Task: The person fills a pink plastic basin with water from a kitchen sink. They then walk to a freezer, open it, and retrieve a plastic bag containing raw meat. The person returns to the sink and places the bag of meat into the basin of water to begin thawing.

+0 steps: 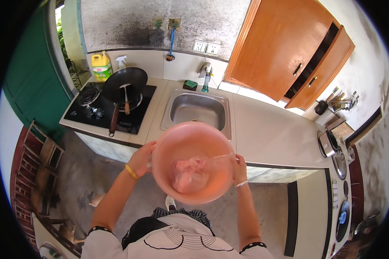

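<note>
A pink plastic basin (163, 139) is held up in front of my body, overlapping the near edge of the steel sink (197, 105). At its left rim is my left hand (145, 157), with a yellow band on the wrist. My right hand (240, 166) grips the opposite rim, a pale bangle on that wrist. Inside the basin lies raw meat (189, 173), seemingly in a clear plastic bag whose end stretches towards my right hand. Whether the right fingers also pinch the bag cannot be told.
Left of the sink, a black wok (133, 77) with a spatula stands on the gas hob (144, 115). A tap (206, 77) and a green scouring pad (190, 84) are behind the sink. Above the right worktop (265, 132), a cabinet door (327, 71) hangs ajar. A cat lies on the floor.
</note>
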`<act>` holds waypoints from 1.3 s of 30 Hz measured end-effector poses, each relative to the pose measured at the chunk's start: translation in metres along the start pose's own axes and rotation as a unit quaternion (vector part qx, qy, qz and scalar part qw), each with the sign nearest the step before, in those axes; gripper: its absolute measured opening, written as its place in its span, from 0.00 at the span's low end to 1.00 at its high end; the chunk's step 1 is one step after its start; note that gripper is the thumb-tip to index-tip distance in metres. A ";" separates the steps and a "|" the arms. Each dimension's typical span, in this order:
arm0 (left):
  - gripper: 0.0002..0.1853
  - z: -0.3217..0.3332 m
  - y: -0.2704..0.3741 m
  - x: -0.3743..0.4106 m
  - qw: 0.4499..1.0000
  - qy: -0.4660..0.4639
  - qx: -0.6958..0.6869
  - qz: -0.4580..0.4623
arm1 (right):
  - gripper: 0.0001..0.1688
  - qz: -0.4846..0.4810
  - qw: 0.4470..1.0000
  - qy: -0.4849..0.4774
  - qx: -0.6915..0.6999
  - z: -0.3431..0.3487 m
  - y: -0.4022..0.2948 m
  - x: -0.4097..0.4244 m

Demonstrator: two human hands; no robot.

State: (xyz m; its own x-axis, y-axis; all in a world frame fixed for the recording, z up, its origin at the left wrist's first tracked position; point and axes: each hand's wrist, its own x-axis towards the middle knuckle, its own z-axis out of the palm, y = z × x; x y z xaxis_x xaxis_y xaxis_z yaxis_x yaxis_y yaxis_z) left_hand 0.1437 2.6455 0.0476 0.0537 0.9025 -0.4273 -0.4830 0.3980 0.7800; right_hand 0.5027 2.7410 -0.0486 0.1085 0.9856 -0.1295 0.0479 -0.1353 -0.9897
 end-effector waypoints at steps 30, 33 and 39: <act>0.18 -0.027 0.007 0.476 0.978 0.202 0.051 0.010 | 0.23 0.014 0.886 -0.187 -0.424 0.112 0.091 0.489; 0.17 -0.057 -0.021 0.496 0.981 0.153 0.117 0.013 | 0.30 0.060 0.818 -0.228 -0.525 0.116 0.103 0.486; 0.28 -0.098 -0.063 0.530 0.937 0.313 0.133 0.077 | 0.35 0.037 0.754 -0.311 -0.577 0.138 0.095 0.487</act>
State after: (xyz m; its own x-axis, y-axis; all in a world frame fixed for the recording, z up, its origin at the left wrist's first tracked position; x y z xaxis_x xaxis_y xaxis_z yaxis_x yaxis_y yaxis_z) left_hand 0.1169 3.0826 -0.2730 -0.5625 0.7121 -0.4201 -0.2028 0.3738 0.9051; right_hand 0.4231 3.2221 -0.2138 -0.3156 0.7792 -0.5415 0.9363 0.1630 -0.3112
